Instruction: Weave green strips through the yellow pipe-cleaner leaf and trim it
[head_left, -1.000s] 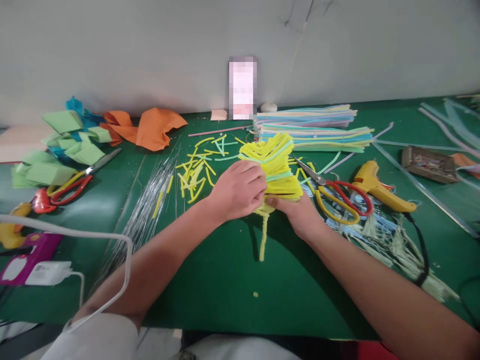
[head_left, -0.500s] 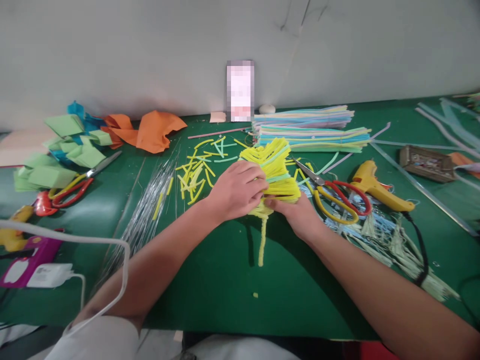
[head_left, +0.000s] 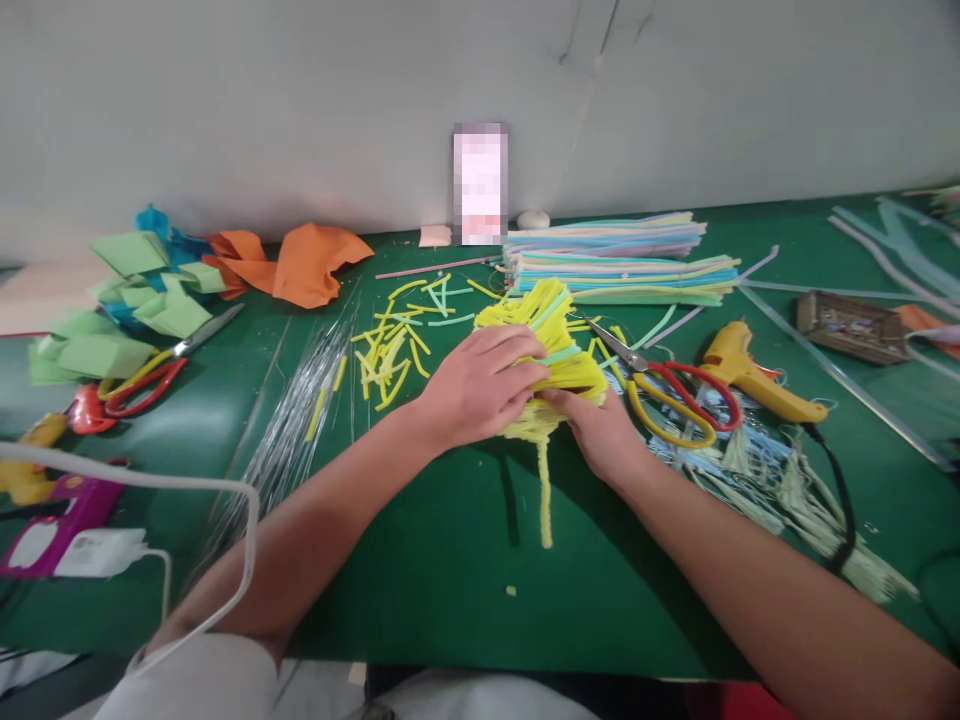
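A thick bundle of yellow pipe cleaners (head_left: 574,372) with a couple of mint-green strips is held between both hands above the green table. My left hand (head_left: 491,380) lies over its left side with the fingers curled round it. From the right, my right hand (head_left: 600,425) grips the lower right edge, thumb on the near side. One fuzzy yellow stem (head_left: 545,495) hangs down towards me from the bundle. The fingertips behind the bundle are hidden. Just right of it, scissors (head_left: 667,395) with red and yellow handles lie with their blades pointing at the bundle.
Cut yellow pieces (head_left: 386,355) and thin wires (head_left: 300,410) lie to the left. Behind are bundles of pastel pipe cleaners (head_left: 622,275) and a phone (head_left: 480,185) against the wall. A yellow glue gun (head_left: 757,375) lies right, above tassels (head_left: 802,490). A white cable (head_left: 251,540) crosses my left forearm.
Both hands and the yellow bundle have shifted slightly right. The hanging stem has swung right and a little closer to me. Both hands keep their hold.
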